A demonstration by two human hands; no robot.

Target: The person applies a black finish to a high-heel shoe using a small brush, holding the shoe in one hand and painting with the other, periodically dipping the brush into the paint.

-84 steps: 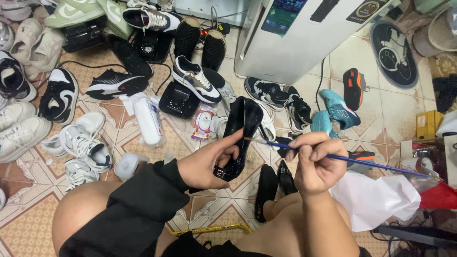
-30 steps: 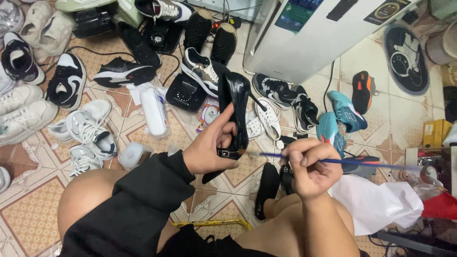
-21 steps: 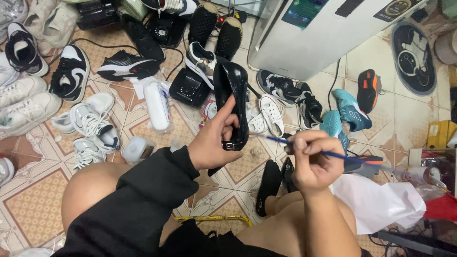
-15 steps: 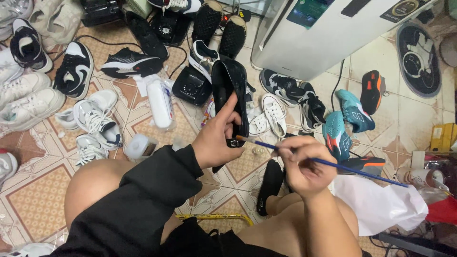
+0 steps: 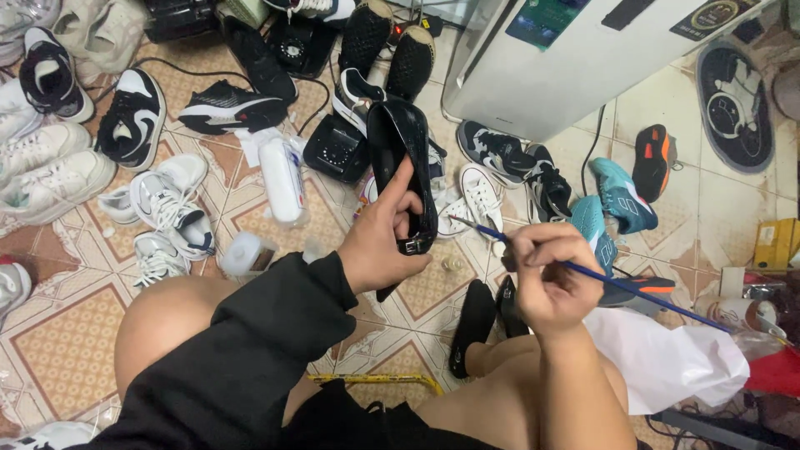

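My left hand (image 5: 385, 242) grips a glossy black shoe (image 5: 405, 171) with a small buckle, holding it upright with the toe pointing away from me. My right hand (image 5: 552, 279) pinches a long thin blue-handled brush (image 5: 633, 292); its tip (image 5: 457, 220) hovers just right of the shoe's heel end, a short gap from it. Both hands are above my bare knees and a black sleeve covers my left forearm.
Many sneakers and black shoes lie scattered on the patterned tile floor (image 5: 58, 333). A white bottle (image 5: 282, 179) lies left of the held shoe. A large white appliance (image 5: 575, 58) stands at the back. A white plastic bag (image 5: 675, 367) sits to the right, a yellow bar (image 5: 375, 379) by my legs.
My left hand has raised the black shoe and turned it more upright. The brush tip has come closer to the shoe's heel. The camera has shifted slightly forward.
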